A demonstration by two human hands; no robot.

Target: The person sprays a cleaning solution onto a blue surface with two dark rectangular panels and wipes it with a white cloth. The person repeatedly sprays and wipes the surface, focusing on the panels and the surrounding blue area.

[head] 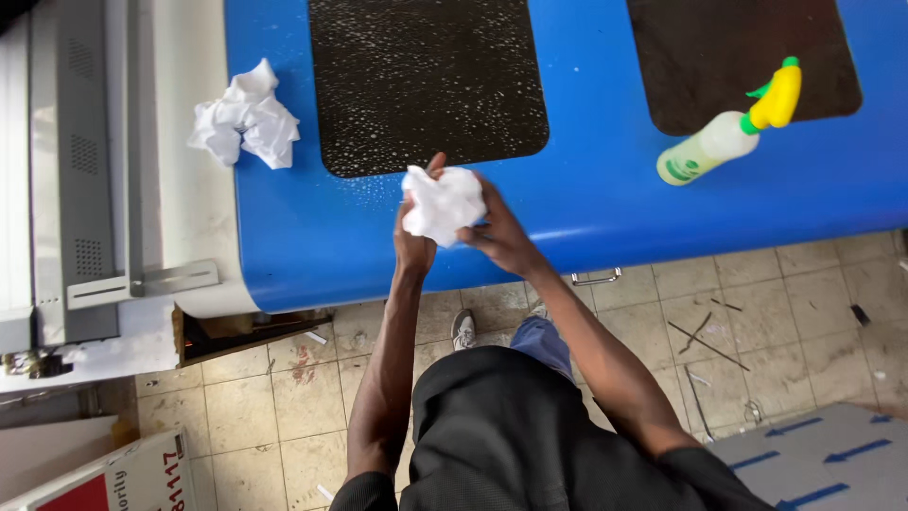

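Crumpled white paper towel wad (443, 203), gripped between both hands above the near edge of the blue table (586, 189). Left hand (414, 241) clasps it from below, right hand (497, 235) from the side. Spray-flecked black rectangular mat (426, 80) lies just beyond, equally near both hands.

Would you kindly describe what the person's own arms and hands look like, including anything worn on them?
Both arms are bare from the upper arm down; only the edges of short dark sleeves show at the shoulders. The left hand and right hand are bare: no gloves, watch, rings or bands visible.
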